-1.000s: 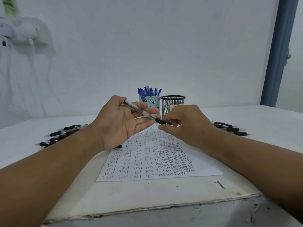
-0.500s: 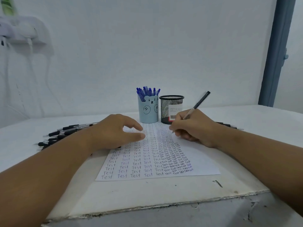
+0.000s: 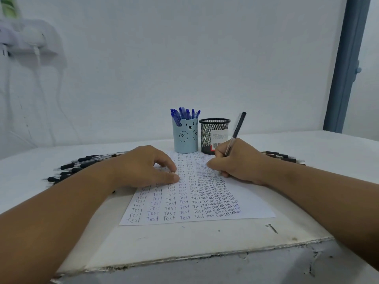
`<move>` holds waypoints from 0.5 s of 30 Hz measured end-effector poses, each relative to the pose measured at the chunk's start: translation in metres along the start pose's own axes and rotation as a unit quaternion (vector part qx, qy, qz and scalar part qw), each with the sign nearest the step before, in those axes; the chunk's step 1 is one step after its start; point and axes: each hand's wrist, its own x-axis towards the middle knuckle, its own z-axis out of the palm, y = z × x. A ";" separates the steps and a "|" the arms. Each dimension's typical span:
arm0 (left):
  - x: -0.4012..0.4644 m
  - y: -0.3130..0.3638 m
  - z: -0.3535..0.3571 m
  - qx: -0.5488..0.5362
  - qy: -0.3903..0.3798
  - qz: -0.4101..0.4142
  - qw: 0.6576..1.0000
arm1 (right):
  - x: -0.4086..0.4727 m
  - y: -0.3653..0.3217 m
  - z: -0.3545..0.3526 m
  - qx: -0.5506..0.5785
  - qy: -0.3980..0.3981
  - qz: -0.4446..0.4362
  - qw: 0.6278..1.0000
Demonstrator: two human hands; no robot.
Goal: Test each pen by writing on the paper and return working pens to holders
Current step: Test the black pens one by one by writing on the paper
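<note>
A white paper (image 3: 252, 201) covered in rows of the word "Test" lies in front of me. My right hand (image 3: 238, 162) grips a clear pen with a black end (image 3: 238, 128), tip down on the paper's upper right part. My left hand (image 3: 143, 167) rests on the paper's left side, fingertips pressing it flat. Behind the sheet stand a light blue bear holder (image 3: 184, 138) full of blue pens and a black mesh holder (image 3: 214, 136) whose inside I cannot see.
Several black pens (image 3: 78, 165) lie in a pile on the table at the left, and a few more black pens (image 3: 283, 156) lie at the right behind my wrist. The white table's chipped front edge (image 3: 205, 257) runs below the paper.
A second ago both hands held the pen above the paper. The right hand then took it and set its tip to the sheet; the left hand came down onto the paper.
</note>
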 end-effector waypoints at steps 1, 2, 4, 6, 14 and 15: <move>0.000 0.000 0.000 -0.001 -0.001 0.002 1.000 | 0.000 0.000 0.000 -0.006 0.000 -0.002 1.000; 0.000 0.000 0.000 -0.001 -0.001 0.003 1.000 | -0.001 -0.001 0.000 -0.013 0.000 -0.005 1.000; 0.001 -0.001 0.001 0.000 0.000 0.005 1.000 | -0.001 -0.002 0.000 -0.024 -0.002 -0.012 1.000; 0.001 -0.002 0.001 -0.005 0.002 0.003 1.000 | 0.000 -0.003 0.000 -0.027 -0.006 -0.016 0.999; 0.003 -0.006 0.002 -0.022 0.010 0.006 1.000 | 0.000 0.001 0.000 -0.010 -0.002 -0.016 1.000; 0.003 -0.006 0.002 -0.022 0.010 0.004 1.000 | 0.000 0.001 0.000 -0.015 -0.003 -0.016 1.000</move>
